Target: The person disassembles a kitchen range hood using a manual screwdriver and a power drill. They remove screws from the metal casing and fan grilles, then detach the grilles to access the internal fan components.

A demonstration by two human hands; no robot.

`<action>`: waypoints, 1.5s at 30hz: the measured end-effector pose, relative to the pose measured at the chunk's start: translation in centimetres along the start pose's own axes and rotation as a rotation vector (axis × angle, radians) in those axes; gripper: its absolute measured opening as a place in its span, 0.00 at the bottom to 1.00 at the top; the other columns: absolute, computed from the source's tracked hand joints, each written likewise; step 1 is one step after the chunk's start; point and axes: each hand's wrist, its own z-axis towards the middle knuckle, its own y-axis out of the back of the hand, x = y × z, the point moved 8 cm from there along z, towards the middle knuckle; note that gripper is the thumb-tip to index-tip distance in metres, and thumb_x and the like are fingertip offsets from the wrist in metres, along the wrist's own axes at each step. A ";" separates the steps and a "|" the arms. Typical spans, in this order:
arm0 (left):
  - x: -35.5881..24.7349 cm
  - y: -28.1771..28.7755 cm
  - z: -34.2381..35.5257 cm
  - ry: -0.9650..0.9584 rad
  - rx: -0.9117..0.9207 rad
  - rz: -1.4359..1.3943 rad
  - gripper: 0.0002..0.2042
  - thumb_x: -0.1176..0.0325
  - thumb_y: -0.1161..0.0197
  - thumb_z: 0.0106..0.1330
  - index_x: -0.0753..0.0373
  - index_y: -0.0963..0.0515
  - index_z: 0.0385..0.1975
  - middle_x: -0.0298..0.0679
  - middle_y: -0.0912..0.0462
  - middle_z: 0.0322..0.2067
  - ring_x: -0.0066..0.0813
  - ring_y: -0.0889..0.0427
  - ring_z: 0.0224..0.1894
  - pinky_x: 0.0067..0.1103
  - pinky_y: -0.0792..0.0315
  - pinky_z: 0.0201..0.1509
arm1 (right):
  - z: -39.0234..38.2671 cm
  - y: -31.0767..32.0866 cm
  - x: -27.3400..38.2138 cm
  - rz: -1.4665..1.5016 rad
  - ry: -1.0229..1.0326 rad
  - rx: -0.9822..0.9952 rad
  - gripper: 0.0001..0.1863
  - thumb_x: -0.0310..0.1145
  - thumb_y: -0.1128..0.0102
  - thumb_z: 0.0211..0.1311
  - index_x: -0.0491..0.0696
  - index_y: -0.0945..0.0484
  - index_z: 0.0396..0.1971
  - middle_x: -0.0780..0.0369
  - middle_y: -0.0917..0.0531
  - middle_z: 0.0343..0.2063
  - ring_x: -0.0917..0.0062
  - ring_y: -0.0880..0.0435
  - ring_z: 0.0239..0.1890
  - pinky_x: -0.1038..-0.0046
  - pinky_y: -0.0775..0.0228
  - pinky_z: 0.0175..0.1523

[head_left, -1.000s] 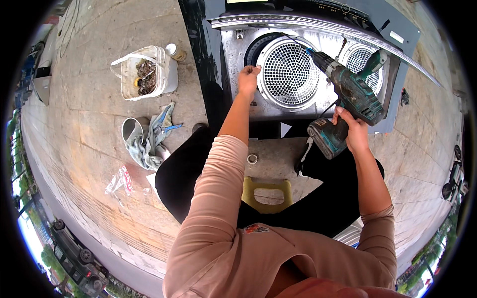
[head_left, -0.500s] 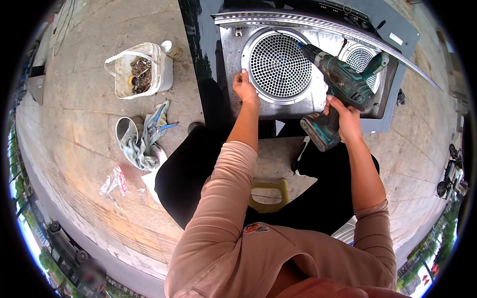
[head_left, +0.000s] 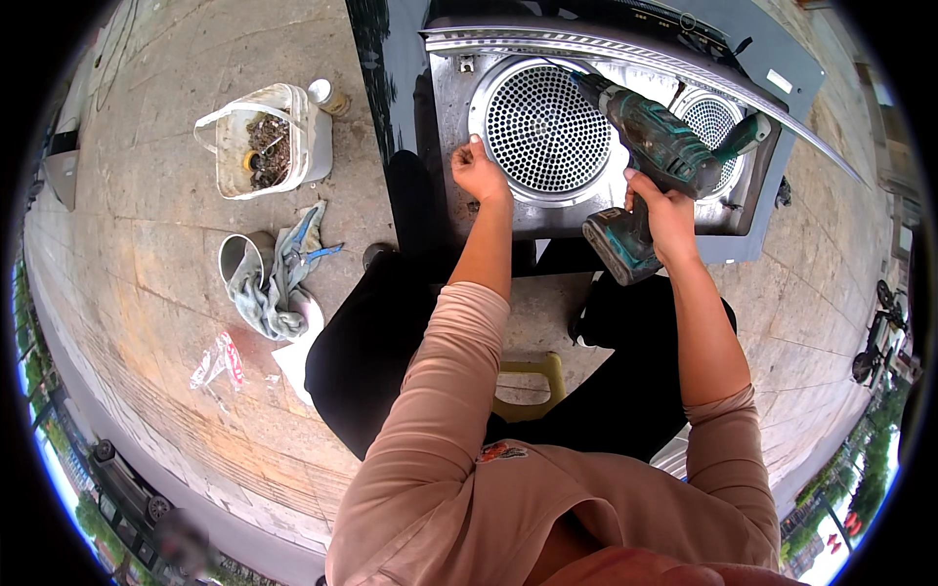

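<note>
My right hand grips the handle of a dark green and black cordless drill. Its long thin bit points toward the far rim of a large round perforated grille; I cannot tell whether the tip touches. At the grille's left rim, my left hand has its fingers curled with the thumb up at the edge; what they hold, if anything, is too small to make out. The grille is set in a shiny metal housing. A second, smaller grille lies partly behind the drill.
A metal strip curves along the housing's far side. On the paved ground to the left stand a white bucket of small parts and a small jar. Nearer are a cup, a grey rag and blue-handled pliers.
The drill has shifted a little left and away from me, bringing its bit closer to the large grille's far rim. My left hand stays at the left rim.
</note>
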 end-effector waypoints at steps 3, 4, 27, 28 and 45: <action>-0.1 0.0 0.3 -0.027 -0.006 0.004 0.12 0.66 0.36 0.65 0.64 0.30 0.24 0.30 0.29 0.22 0.20 0.35 0.24 0.21 0.36 0.31 | 0.3 -0.2 -0.1 0.012 0.000 -0.007 0.05 0.25 0.37 0.57 0.42 0.23 0.30 0.66 0.22 0.21 0.83 0.27 0.21 0.77 0.34 0.28; -0.1 0.1 0.3 -0.039 -0.007 0.006 0.12 0.66 0.36 0.65 0.64 0.30 0.24 0.30 0.29 0.22 0.20 0.35 0.24 0.21 0.36 0.30 | 0.3 -0.3 -0.1 0.015 0.001 -0.012 0.05 0.25 0.37 0.57 0.42 0.23 0.30 0.66 0.22 0.21 0.83 0.27 0.21 0.77 0.34 0.28; -0.2 0.8 1.3 -0.123 -0.041 0.297 0.13 0.65 0.35 0.64 0.68 0.27 0.27 0.36 0.22 0.23 0.24 0.28 0.25 0.23 0.31 0.32 | 0.8 -2.0 3.6 -0.417 0.176 0.012 0.10 0.31 0.32 0.55 0.42 0.23 0.32 0.66 0.22 0.24 0.85 0.28 0.23 0.78 0.36 0.29; -0.4 0.8 1.0 -0.124 -0.047 0.315 0.13 0.64 0.35 0.64 0.68 0.26 0.27 0.37 0.22 0.23 0.25 0.27 0.25 0.24 0.31 0.32 | 0.8 -2.0 3.9 -0.430 0.217 0.008 0.11 0.31 0.31 0.55 0.42 0.23 0.33 0.66 0.22 0.25 0.85 0.28 0.23 0.78 0.35 0.29; -0.9 1.3 -0.1 -0.078 -0.003 0.432 0.13 0.62 0.34 0.63 0.67 0.26 0.28 0.39 0.20 0.25 0.30 0.24 0.26 0.28 0.29 0.35 | 0.8 -2.3 3.7 -0.413 0.228 0.021 0.15 0.30 0.31 0.55 0.40 0.22 0.40 0.64 0.19 0.33 0.83 0.24 0.31 0.78 0.32 0.35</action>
